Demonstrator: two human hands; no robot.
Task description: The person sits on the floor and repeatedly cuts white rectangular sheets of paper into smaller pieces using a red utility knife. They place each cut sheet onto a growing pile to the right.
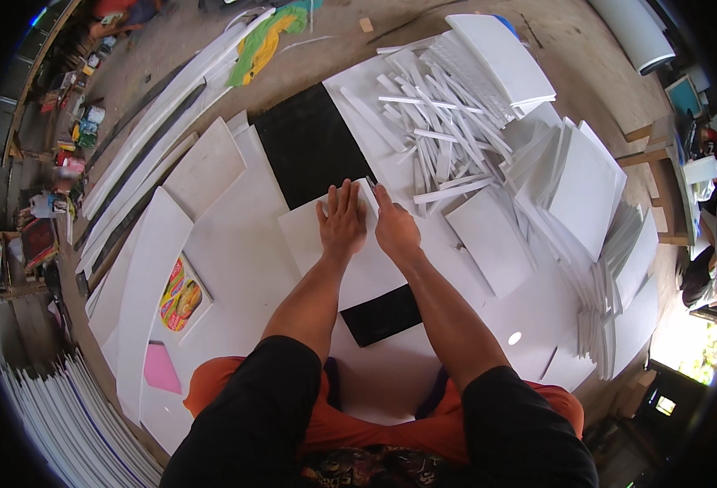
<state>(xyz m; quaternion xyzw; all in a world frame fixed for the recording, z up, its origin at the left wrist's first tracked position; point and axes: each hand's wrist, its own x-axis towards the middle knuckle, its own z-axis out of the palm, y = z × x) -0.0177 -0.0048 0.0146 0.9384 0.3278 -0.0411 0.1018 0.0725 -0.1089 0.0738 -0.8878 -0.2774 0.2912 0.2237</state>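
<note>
White board [303,237], left of loose strips [444,122] | left hand [343,221] spread flat on it; right hand [396,226] gripping slim tool [370,184] | apparently trimming; next stroke needs steady left pressure

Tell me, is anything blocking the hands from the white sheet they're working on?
Nothing visible does. The left hand lies flat on the white sheet, and the right hand is near its far edge with a slim tool. The loose strips lie beyond, to the right.
</note>
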